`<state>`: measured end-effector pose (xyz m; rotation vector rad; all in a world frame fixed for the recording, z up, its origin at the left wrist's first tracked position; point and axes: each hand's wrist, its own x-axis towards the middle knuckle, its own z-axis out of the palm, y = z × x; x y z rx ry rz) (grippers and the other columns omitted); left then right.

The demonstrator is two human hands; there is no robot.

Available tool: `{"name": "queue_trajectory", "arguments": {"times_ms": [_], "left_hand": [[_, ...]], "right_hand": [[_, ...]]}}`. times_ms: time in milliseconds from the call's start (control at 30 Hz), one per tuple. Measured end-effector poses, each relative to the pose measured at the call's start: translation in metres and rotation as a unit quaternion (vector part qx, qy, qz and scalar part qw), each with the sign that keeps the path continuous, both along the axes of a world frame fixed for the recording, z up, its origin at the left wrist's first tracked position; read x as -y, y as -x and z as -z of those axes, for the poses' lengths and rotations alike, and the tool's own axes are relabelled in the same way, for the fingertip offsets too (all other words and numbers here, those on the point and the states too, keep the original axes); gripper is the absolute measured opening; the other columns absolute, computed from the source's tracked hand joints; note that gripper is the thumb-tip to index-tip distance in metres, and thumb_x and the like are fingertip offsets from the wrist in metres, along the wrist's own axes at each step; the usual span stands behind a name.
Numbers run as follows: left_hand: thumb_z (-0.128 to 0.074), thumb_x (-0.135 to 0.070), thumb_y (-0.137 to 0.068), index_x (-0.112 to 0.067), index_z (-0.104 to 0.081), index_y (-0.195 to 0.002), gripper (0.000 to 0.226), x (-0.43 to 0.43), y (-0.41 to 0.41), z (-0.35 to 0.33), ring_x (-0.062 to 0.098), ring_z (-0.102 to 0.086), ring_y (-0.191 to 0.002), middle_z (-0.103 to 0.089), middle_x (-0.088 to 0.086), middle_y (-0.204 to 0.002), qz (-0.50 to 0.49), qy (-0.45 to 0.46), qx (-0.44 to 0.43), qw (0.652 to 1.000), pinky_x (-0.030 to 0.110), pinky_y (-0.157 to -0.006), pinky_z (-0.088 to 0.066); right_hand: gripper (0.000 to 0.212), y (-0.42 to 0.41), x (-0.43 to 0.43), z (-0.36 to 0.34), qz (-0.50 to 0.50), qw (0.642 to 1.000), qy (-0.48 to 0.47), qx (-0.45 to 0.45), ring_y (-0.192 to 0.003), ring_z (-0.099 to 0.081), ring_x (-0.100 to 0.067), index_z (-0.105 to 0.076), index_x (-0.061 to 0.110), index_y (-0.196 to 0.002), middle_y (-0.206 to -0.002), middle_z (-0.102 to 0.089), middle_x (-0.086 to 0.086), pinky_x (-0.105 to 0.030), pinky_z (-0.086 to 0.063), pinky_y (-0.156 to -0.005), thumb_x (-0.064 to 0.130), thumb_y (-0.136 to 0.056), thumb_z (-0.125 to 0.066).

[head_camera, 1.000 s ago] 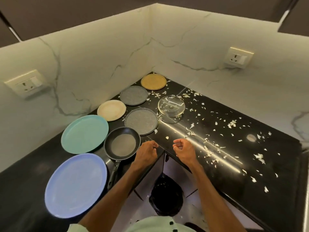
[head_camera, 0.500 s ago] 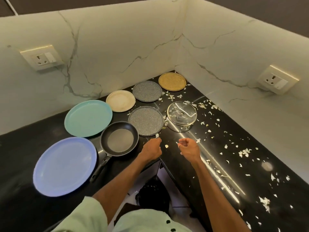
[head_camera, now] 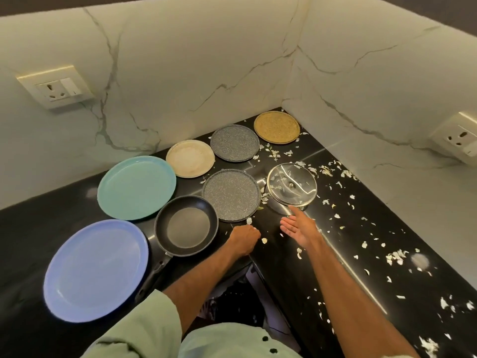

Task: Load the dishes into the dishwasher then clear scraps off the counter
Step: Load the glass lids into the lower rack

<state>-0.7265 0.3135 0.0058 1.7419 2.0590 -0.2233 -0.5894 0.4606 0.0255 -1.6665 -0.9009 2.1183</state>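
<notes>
And here we are over the black counter (head_camera: 31,241), an L-shaped run tucked into a corner of marble wall (head_camera: 180,73). All the dishes lie flat on its left run. The blue plate (head_camera: 95,270) is nearest us, and the teal plate (head_camera: 136,187) sits just behind it. Right of those we have the frying pan (head_camera: 187,226), with its handle angled back toward us beside the blue plate. Just past the pan's far rim is the near speckled plate (head_camera: 231,195). The glass lid (head_camera: 291,184) lies to that plate's right.

Along the wall we pick out the cream plate (head_camera: 190,158), then the far speckled plate (head_camera: 235,142), then the gold plate (head_camera: 276,127) deep in the corner.

Now the hands! The left hand (head_camera: 244,241) rests at the counter's inner corner with its fingers curled under in a fist. Whether anything is inside, we cannot tell. The right hand (head_camera: 300,227) is spread flat with straight fingers, gripping nothing, and its fingertip is just beside the lid's near rim.

Pale scraps (head_camera: 396,257) lie scattered across the right run and around the lid, with a few between the hands.
</notes>
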Motion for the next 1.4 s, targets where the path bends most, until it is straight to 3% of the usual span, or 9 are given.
{"name": "queue_trajectory", "arguments": {"times_ms": [100,267,400,533,667,833,967,1133,1400], "left_hand": [[-0.052,-0.008,-0.098,-0.019,-0.051,-0.145,0.048,0.0,0.018,-0.003,0.029,-0.052,-0.128,-0.057,0.01,-0.136,0.033,0.019,0.017,0.999,0.045,-0.098,-0.049],[-0.053,-0.007,-0.099,-0.018,-0.046,-0.147,0.05,0.003,0.024,-0.004,0.03,-0.05,-0.127,-0.053,0.01,-0.136,0.058,0.014,0.018,0.998,0.049,-0.094,-0.05],[-0.054,-0.004,-0.097,-0.011,-0.057,-0.131,0.035,0.0,0.012,0.003,0.03,-0.056,-0.12,-0.056,0.011,-0.126,0.052,-0.003,0.003,0.999,0.043,-0.077,-0.05],[-0.052,-0.004,-0.099,-0.009,-0.063,-0.123,0.027,-0.005,0.005,0.003,0.029,-0.059,-0.121,-0.061,0.011,-0.125,0.032,-0.008,-0.006,0.999,0.042,-0.085,-0.053],[-0.056,-0.006,-0.098,-0.012,-0.063,-0.125,0.029,-0.007,0.007,0.004,0.027,-0.058,-0.124,-0.061,0.009,-0.128,0.043,0.01,-0.015,0.999,0.041,-0.089,-0.053],[-0.052,-0.007,-0.099,-0.012,-0.066,-0.125,0.03,-0.013,0.008,0.0,0.027,-0.061,-0.123,-0.063,0.008,-0.129,0.044,0.013,-0.016,0.999,0.039,-0.09,-0.053],[-0.054,-0.01,-0.099,-0.011,-0.062,-0.13,0.032,-0.011,0.01,-0.01,0.028,-0.062,-0.121,-0.064,0.009,-0.13,0.05,0.018,-0.027,0.998,0.04,-0.091,-0.053],[-0.056,-0.013,-0.096,-0.01,-0.054,-0.14,0.044,-0.003,0.012,-0.016,0.027,-0.055,-0.128,-0.056,0.009,-0.14,0.082,0.053,-0.016,0.995,0.04,-0.096,-0.051],[-0.06,-0.013,-0.086,-0.008,-0.064,-0.114,0.029,0.03,0.026,-0.031,0.036,-0.062,-0.112,-0.066,0.015,-0.117,0.021,-0.034,0.047,0.998,0.049,-0.084,-0.055]], "right_hand": [[0.079,0.021,-0.016,0.004,0.083,0.995,0.042,-0.042,-0.126,-0.058,-0.038,-0.031,-0.007,-0.15,-0.14,-0.052,-0.031,-0.043,-0.053,-0.098,0.033,-0.095,-0.071],[0.052,0.043,-0.031,0.008,0.136,0.988,0.053,-0.052,-0.114,-0.063,-0.034,-0.043,-0.002,-0.145,-0.134,-0.058,-0.03,-0.039,-0.053,-0.098,0.024,-0.102,-0.061],[0.028,0.05,-0.033,0.011,0.136,0.988,0.062,-0.034,-0.106,-0.067,-0.028,-0.055,0.006,-0.127,-0.117,-0.065,-0.019,-0.035,-0.054,-0.091,0.023,-0.105,-0.056],[0.013,0.057,-0.036,0.013,0.144,0.987,0.065,-0.027,-0.082,-0.065,-0.021,-0.058,0.005,-0.098,-0.112,-0.064,-0.017,-0.029,-0.054,-0.075,0.015,-0.104,-0.053],[0.016,0.062,-0.031,0.005,0.175,0.977,0.092,-0.082,-0.084,-0.067,-0.022,-0.058,-0.001,-0.11,-0.097,-0.067,-0.017,-0.02,-0.058,-0.057,0.007,-0.101,-0.047],[0.026,0.067,0.027,-0.006,0.226,0.941,0.142,-0.209,-0.094,-0.069,-0.024,-0.062,-0.003,-0.112,-0.104,-0.071,-0.018,-0.027,-0.056,-0.081,0.001,-0.091,-0.048],[0.036,0.067,0.061,-0.023,0.202,0.939,0.16,-0.229,-0.09,-0.072,-0.026,-0.067,-0.005,-0.101,-0.09,-0.077,-0.018,-0.026,-0.055,-0.082,0.001,-0.068,-0.056],[0.049,0.052,0.079,-0.033,0.156,0.954,0.147,-0.211,-0.101,-0.07,-0.026,-0.067,-0.005,-0.12,-0.112,-0.075,-0.019,-0.023,-0.06,-0.066,0.003,-0.073,-0.052],[0.043,0.033,0.108,-0.037,0.179,0.944,0.15,-0.231,-0.092,-0.076,-0.024,-0.068,-0.004,-0.118,-0.116,-0.074,-0.017,-0.025,-0.057,-0.076,0.005,-0.083,-0.045]]}}
